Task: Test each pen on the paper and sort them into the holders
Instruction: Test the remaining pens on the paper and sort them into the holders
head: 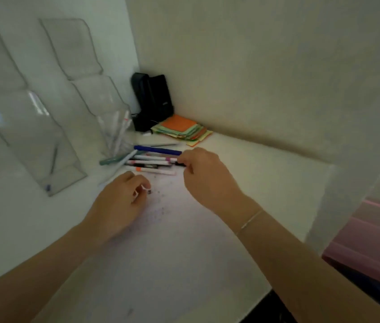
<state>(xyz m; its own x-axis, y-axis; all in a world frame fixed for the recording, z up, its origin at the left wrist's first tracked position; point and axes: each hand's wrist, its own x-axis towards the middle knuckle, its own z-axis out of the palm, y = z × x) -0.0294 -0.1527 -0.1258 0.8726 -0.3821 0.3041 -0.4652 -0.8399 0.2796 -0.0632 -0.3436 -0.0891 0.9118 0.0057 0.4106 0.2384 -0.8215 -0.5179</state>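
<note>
A head-worn camera looked down on a white table (242, 164) in a dim corner. A loose pile of pens (151, 160) lay at the far edge of a sheet of paper (172, 229) speckled with small test marks. The right hand (204, 176) reached into the pile, its fingers curled and pinching the dark end of one pen (180, 164). The left hand (123, 197) rested on the paper with fingers curled round something small and white, perhaps a cap; it was too blurred to tell. To the left stood clear plastic holders: a nearer holder (44, 145) with one pen inside and a farther holder (116, 131) with several pens. A black device (151, 101) and a stack of coloured sticky notes (182, 129) sat in the corner. The step in hand appeared to be picking the next pen to test. To do it well, the pinched pen should be lifted clear without dragging its neighbours, tried on a bare patch of paper, then dropped into the matching holder.
</note>
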